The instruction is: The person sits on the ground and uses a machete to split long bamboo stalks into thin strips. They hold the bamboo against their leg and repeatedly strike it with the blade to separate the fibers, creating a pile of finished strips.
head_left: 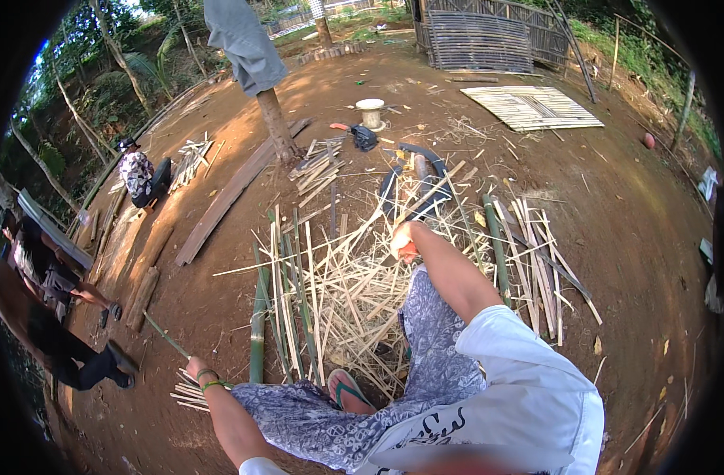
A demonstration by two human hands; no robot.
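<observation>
My left hand (197,367), with bands round its wrist, is out to the left and closed round one end of a thin green bamboo strip (167,336). The strip's free end points up and away from me. My right hand (407,237) is in front of me above a heap of bamboo strips and shavings (362,277). Its fingers are closed on an orange thing (409,252) whose kind I cannot make out. Right of the shavings lie a green bamboo pole (496,247) and pale split strips (530,261). More split strips (287,293) lie to the left.
Beyond my right hand is a black tyre-like ring (437,162). A white stool-like stand (371,113) and a woven bamboo panel (532,108) are farther off. A tree trunk (279,131) and a long plank (227,198) stand left of it. People (144,174) are at the left.
</observation>
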